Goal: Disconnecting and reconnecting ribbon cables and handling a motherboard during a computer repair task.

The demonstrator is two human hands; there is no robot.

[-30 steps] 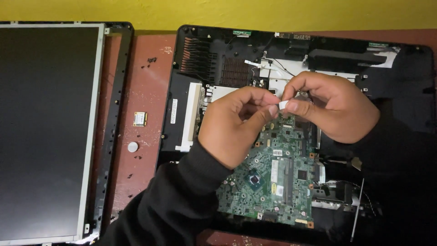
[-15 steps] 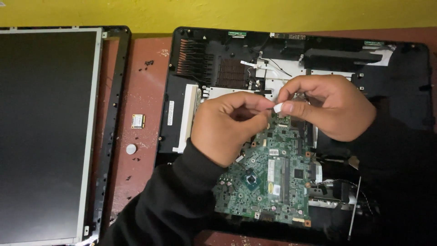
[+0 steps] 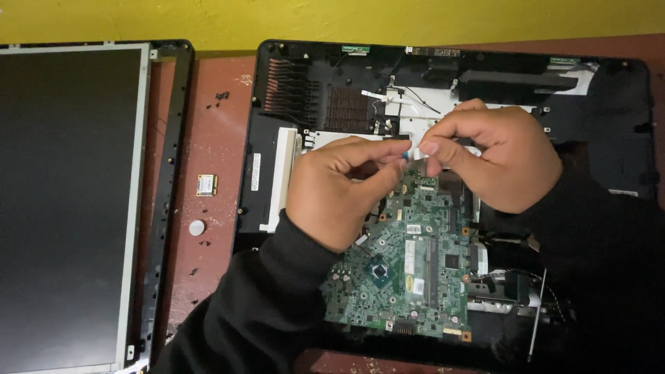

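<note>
Both hands pinch a small white strip (image 3: pixel 413 147) between them — left hand (image 3: pixel 339 190) and right hand (image 3: pixel 495 163) equally near — just above the green motherboard (image 3: pixel 409 270).

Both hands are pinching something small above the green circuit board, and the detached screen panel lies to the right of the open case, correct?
Not quite. In the head view the screen panel lies left of the open case. Both hands, left hand and right hand, do meet above the green circuit board.
</note>
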